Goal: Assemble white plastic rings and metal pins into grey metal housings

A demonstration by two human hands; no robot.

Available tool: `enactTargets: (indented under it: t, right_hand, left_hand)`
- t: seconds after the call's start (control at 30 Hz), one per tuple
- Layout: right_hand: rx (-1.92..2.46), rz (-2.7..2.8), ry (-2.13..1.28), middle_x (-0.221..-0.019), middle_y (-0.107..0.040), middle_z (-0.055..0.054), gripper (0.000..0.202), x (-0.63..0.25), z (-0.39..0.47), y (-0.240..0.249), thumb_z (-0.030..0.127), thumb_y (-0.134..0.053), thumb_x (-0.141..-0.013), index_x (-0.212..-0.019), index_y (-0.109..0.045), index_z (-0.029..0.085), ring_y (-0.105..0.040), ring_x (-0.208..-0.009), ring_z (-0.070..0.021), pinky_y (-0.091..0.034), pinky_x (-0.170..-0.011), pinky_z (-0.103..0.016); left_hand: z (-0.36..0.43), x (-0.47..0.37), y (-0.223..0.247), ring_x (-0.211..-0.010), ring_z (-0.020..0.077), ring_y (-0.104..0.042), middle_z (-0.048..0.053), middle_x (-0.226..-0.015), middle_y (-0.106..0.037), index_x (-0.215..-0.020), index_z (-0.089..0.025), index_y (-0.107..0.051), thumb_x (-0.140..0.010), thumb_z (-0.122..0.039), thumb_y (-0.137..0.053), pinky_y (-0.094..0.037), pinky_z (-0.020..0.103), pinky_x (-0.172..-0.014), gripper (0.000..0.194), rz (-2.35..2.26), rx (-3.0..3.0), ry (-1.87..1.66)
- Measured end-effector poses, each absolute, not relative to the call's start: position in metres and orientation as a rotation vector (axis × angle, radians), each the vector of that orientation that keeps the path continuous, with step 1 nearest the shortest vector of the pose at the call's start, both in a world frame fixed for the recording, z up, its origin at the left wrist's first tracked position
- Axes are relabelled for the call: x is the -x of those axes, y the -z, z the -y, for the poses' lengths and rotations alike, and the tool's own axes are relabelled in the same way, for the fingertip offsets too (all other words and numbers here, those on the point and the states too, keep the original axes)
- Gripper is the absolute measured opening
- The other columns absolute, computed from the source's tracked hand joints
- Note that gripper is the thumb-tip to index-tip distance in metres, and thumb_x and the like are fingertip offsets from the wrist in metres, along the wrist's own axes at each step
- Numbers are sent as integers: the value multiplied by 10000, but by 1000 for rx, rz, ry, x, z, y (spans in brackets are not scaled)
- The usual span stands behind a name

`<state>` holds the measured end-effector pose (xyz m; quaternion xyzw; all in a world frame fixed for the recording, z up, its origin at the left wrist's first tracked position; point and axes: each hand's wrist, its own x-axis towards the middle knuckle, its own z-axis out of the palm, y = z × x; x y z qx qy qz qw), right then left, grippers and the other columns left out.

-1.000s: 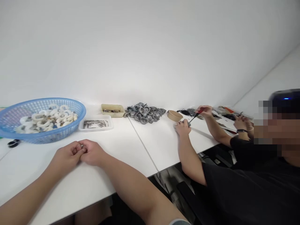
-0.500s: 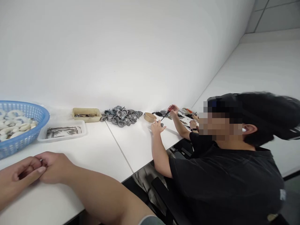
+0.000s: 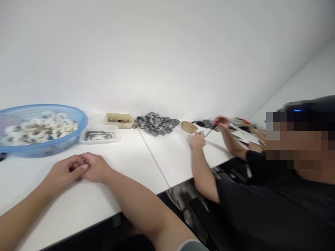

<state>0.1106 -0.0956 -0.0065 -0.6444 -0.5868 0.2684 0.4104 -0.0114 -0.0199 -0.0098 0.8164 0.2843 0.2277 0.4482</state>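
My left hand [image 3: 66, 171] and my right hand [image 3: 96, 168] rest together on the white table [image 3: 125, 157]. Their fingers are curled and clasped into each other, and no object shows between them. Ahead of my hands lies a shallow clear plastic tray [image 3: 117, 136] with dark thin strips in it. A blue plastic basket [image 3: 82, 122] full of white ring-shaped parts stands to the left, apart from both hands.
Farther along are a cream-coloured box [image 3: 127, 122] holding thin metal pieces, a heap of grey metal parts [image 3: 155, 124] and a round tan container [image 3: 188, 127]. At the right, a co-worker in black holds a red-handled screwdriver [image 3: 216, 122]; another person's hands [image 3: 258, 146] show beyond.
My view has turned left, so everything sits farther right and more of the blue basket shows. My hands stay clasped. The co-worker still holds the screwdriver.
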Motion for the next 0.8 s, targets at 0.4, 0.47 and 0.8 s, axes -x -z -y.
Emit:
enactTargets:
  t: [0.4, 0.47, 0.8]
  right_hand:
    - [1588, 1423, -681, -1059, -557, -44, 289, -122, 84, 4, 329, -443, -900, -1081, -538, 125, -557, -916, -169, -484, -777, -350]
    - [1587, 1433, -686, -1103, -536, -53, 299, -122, 83, 4, 319, -407, -918, -1115, -519, 125, -546, -951, -179, -479, -796, -372]
    - [1758, 1369, -529, -865, -621, 21, 188, -139, 122, -33, 315, -536, -820, -963, -591, 205, -587, -787, -134, -486, -690, -287]
  left_hand:
    - [19, 3, 3, -592, 120, -421, -12, -614, -497, -675, -155, -510, -732, -433, -513, -324, 226, -549, 284, -501, -1953, -610]
    - [20, 2, 3, -579, 118, -402, -15, -584, -470, -644, -152, -509, -735, -461, -503, -309, 227, -542, 322, -485, -1996, -599]
    - [26, 2, 7, -565, 127, -383, -4, -565, -440, -603, -150, -474, -804, -524, -368, -296, 251, -530, 438, -566, -1827, -532]
